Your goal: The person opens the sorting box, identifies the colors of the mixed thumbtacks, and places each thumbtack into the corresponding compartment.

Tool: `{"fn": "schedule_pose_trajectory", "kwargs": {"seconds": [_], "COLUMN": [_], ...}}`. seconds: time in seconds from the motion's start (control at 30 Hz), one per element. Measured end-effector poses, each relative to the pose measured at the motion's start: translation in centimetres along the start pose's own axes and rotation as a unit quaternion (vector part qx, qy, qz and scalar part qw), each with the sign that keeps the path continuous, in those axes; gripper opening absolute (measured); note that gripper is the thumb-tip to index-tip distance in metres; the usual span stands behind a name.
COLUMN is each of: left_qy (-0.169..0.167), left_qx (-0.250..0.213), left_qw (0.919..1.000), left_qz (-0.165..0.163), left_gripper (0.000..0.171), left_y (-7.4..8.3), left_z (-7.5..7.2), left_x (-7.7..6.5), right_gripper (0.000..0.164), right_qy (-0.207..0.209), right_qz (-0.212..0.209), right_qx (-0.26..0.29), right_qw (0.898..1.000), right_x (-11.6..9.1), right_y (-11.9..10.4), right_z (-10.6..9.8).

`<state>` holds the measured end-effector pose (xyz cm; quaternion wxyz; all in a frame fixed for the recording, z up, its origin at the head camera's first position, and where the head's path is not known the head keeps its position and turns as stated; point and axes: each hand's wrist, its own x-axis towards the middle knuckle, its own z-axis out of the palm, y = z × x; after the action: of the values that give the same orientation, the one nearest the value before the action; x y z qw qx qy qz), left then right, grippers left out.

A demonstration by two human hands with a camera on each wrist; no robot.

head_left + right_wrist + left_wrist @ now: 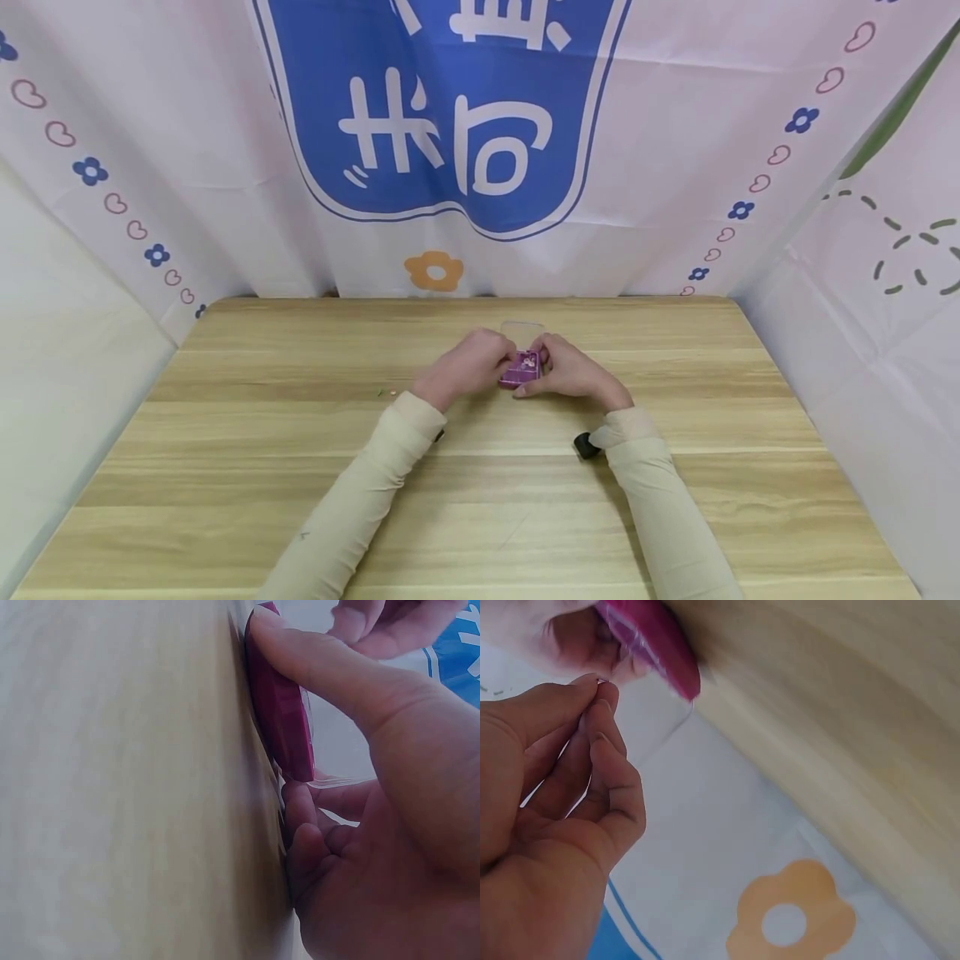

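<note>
Left hand [471, 364] is pinching a tiny unclear piece [602, 680], purple case [520, 377] lying just beside at 3 o'clock, right hand [572, 372] gripping its edge.

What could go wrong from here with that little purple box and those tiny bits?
The left hand seems to pinch something tiny, which could slip and be hard to find. The right hand holds the open purple box, so a bump might spill the pale bits inside. Two specks lie on the table close to the left sleeve, which could brush them away.
</note>
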<state>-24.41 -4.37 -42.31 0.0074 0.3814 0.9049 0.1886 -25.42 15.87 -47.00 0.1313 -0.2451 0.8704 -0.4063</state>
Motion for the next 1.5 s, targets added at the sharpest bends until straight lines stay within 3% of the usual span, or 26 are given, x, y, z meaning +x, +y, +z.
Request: {"fn": "schedule_pose_trajectory", "kwargs": {"seconds": [0.33, 0.63, 1.03, 1.5], "left_qy": [0.007, 0.005, -0.002, 0.004], "left_qx": [-0.004, 0.019, 0.007, 0.01], "left_qw": [0.9998, 0.9998, 1.0, 0.9998], "left_qz": [0.019, 0.004, -0.001, 0.015], "left_gripper": [0.014, 0.016, 0.019, 0.016], "left_y": [0.1, 0.0, 0.4, 0.0], "left_z": [1.3, 2.1, 2.1, 2.4], "left_x": [1.6, 2.5, 2.8, 2.6], "right_gripper": [0.057, 0.059, 0.055, 0.056], "right_qy": [0.004, 0.002, 0.006, 0.001], "right_qz": [-0.012, -0.015, -0.019, -0.022], "right_qx": [0.005, 0.004, 0.011, 0.004], "right_qw": [1.0, 1.0, 1.0, 1.0], "right_x": [0.2, 0.1, 0.1, 0.2], "right_y": [0.1, 0.3, 0.4, 0.6], "right_z": [-0.1, 0.0, -0.1, -0.1]}}
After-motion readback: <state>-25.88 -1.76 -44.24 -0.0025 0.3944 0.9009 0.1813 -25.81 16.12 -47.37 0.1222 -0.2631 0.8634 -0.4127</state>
